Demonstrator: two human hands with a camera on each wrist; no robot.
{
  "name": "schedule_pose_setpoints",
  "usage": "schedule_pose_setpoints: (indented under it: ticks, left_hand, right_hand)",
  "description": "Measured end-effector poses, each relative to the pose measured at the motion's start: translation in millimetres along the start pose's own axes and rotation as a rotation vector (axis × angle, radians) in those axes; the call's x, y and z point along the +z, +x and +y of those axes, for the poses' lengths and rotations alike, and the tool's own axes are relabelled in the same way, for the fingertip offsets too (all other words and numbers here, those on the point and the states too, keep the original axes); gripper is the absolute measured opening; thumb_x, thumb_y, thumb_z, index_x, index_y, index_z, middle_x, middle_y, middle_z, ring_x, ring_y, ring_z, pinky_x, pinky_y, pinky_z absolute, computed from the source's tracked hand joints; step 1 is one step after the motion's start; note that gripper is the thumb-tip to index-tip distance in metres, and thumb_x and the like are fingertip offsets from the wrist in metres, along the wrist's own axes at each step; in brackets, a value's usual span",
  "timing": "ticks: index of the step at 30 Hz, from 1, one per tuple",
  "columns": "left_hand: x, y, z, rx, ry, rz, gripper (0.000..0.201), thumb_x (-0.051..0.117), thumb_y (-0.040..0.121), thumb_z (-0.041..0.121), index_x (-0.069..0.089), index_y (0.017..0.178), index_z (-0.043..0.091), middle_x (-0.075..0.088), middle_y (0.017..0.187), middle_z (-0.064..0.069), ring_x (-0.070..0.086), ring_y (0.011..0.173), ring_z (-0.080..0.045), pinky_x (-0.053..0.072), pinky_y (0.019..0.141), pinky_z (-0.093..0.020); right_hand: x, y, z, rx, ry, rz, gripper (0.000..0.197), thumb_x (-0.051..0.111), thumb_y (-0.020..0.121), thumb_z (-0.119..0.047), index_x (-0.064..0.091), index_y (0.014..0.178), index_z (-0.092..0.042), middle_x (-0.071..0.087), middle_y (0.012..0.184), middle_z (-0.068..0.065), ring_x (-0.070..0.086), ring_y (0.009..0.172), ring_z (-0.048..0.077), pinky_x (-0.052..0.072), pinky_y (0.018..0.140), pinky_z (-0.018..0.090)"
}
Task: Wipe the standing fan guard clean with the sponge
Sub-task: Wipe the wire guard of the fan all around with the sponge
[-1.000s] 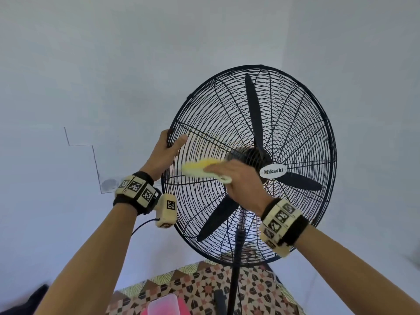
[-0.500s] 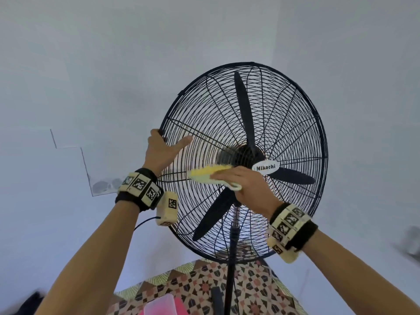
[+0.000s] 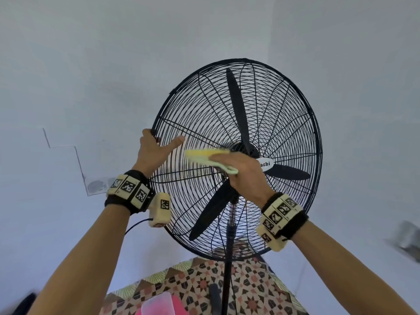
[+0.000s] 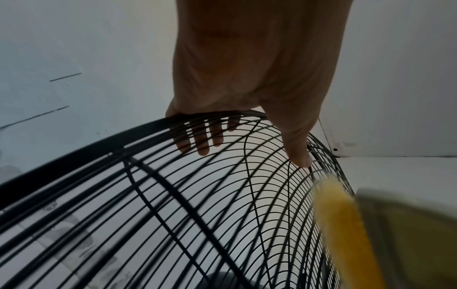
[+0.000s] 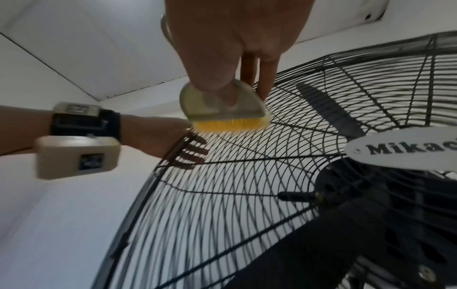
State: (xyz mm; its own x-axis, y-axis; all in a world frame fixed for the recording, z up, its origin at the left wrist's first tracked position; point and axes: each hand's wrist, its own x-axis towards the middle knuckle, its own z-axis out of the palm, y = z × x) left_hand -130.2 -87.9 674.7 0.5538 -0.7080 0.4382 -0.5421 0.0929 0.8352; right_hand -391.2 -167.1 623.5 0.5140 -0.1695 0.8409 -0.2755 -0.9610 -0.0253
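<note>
The right hand (image 3: 244, 172) hides part of the badge (image 3: 266, 165), and the right wrist view cuts its lettering. The blurred sponge (image 4: 351, 230) runs off the left wrist frame.

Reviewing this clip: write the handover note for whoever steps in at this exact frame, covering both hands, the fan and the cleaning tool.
Left hand: grips the left rim of the fan guard, fingers hooked behind the wires, thumb on the front.
Right hand: holds the sponge, a yellow bristled pad with a pale back, against the front wires just left of the hub badge.
Done: cannot tell which wires are already clean.
Left: probably most of the guard, including the top, right and lower parts; steady the rim while wiping.
</note>
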Motion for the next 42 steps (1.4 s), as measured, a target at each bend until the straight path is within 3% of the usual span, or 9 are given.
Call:
schedule_pose_setpoints:
  ticks: [3,9,11,14,20,26,32,38,42]
  left_hand:
    - [1,-1,1,0.007,0.007,0.011,0.099,0.076,0.076,0.069,0.033,0.145,0.011,0.041,0.142,-0.01,0.038,0.118,-0.017,0.038,0.095,-0.035]
    - [-3,0,-4,-0.002,0.003,0.004,0.103,0.075,0.074,0.072,0.031,0.146,0.012,0.04,0.144,-0.011,0.04,0.123,-0.019,0.038,0.098,-0.036]
    - [-1,0,-4,0.004,0.002,0.003,0.104,0.075,0.074,0.072,0.031,0.146,0.013,0.041,0.143,-0.009,0.041,0.124,-0.019,0.038,0.099,-0.036]
    - [2,1,-3,0.014,-0.007,0.002,0.107,0.076,0.072,0.072,0.031,0.148,0.012,0.042,0.142,-0.009,0.042,0.122,-0.018,0.039,0.099,-0.036]
    - [-1,4,-11,0.002,-0.019,0.014,0.112,0.075,0.067,0.076,0.031,0.147,0.011,0.044,0.141,-0.011,0.047,0.128,-0.024,0.041,0.1,-0.037]
    - [2,6,-13,0.024,-0.005,0.005,0.11,0.075,0.067,0.081,0.035,0.141,0.012,0.046,0.137,-0.011,0.049,0.125,-0.028,0.045,0.104,-0.044]
    - [-1,6,-15,0.011,-0.01,0.021,0.106,0.077,0.07,0.076,0.035,0.143,0.012,0.045,0.138,-0.011,0.048,0.127,-0.027,0.045,0.107,-0.045]
    - [3,3,-11,0.027,0.006,0.024,0.107,0.076,0.069,0.077,0.034,0.142,0.01,0.045,0.138,-0.012,0.049,0.127,-0.029,0.046,0.108,-0.051]
    - [0,3,-11,0.011,-0.001,0.042,0.107,0.076,0.07,0.075,0.035,0.143,0.009,0.046,0.138,-0.012,0.049,0.126,-0.028,0.046,0.106,-0.046]
  right_hand:
    - [4,8,7,0.057,-0.003,0.117,0.06,0.074,0.079,0.016,0.069,0.13,-0.015,0.071,0.129,0.003,0.066,0.118,0.02,0.054,0.105,0.044]
    - [10,-35,4,-0.051,-0.015,-0.145,0.059,0.074,0.08,0.015,0.071,0.128,-0.019,0.072,0.126,-0.003,0.067,0.113,0.015,0.055,0.1,0.032]
    - [0,-25,9,0.001,-0.015,-0.023,0.047,0.072,0.087,0.009,0.071,0.126,-0.017,0.072,0.126,-0.002,0.069,0.111,0.017,0.059,0.097,0.038]
    - [-8,-10,19,0.106,0.007,0.188,0.049,0.068,0.087,0.011,0.07,0.128,-0.014,0.066,0.129,-0.008,0.063,0.117,0.011,0.051,0.106,0.028]
    - [0,-46,16,0.034,-0.064,-0.111,0.062,0.073,0.08,0.014,0.07,0.13,-0.021,0.072,0.127,-0.002,0.069,0.112,0.017,0.057,0.098,0.035]
    - [-18,-21,32,0.144,-0.018,0.139,0.057,0.068,0.084,0.015,0.07,0.13,-0.019,0.07,0.127,-0.003,0.065,0.115,0.013,0.055,0.102,0.036]
    - [-19,-39,28,0.018,-0.032,-0.094,0.052,0.07,0.084,0.013,0.073,0.126,-0.017,0.074,0.122,0.001,0.069,0.109,0.017,0.056,0.1,0.036]
    - [-22,-24,31,0.153,-0.014,0.127,0.046,0.067,0.087,0.006,0.072,0.127,-0.015,0.072,0.126,0.002,0.065,0.113,0.012,0.054,0.102,0.031]
    - [-20,-41,26,0.053,-0.054,-0.101,0.038,0.059,0.09,-0.006,0.073,0.124,-0.017,0.074,0.122,0.003,0.071,0.108,0.018,0.055,0.1,0.034]
